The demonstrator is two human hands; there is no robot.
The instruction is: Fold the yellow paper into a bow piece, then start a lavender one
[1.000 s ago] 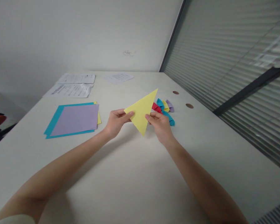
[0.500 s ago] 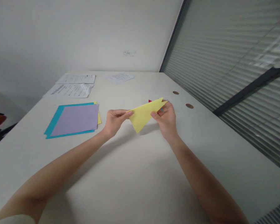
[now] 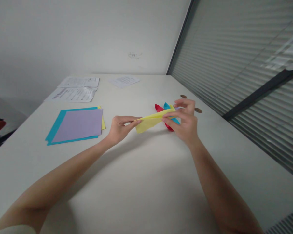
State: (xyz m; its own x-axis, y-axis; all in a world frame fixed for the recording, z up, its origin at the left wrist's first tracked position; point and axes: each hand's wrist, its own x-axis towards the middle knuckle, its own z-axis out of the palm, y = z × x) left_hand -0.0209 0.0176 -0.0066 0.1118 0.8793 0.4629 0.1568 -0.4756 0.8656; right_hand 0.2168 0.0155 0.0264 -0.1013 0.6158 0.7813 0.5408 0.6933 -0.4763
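Observation:
A folded sheet of yellow paper [image 3: 150, 123] is held above the white table between my two hands. My left hand [image 3: 120, 128] pinches its left end between thumb and fingers. On the other side, my right hand [image 3: 185, 120] grips the right part with thumb and index finger, its other fingers lifted. Behind the yellow paper and my right hand lie folded paper pieces, among them a red one [image 3: 158, 108] and a blue one [image 3: 166, 105]; they are partly hidden.
Left of my hands lies a stack of coloured sheets, purple paper [image 3: 80, 125] on top of blue [image 3: 56, 125] and yellow. Printed papers [image 3: 75, 94] rest toward the back of the table [image 3: 141, 182]. Window blinds [image 3: 246, 58] line the right side, near two round brown discs [image 3: 198, 110].
The yellow paper has tilted from a broad triangle to a narrower view. My right hand has shifted right and changed its grip. More of the red and blue folded pieces shows.

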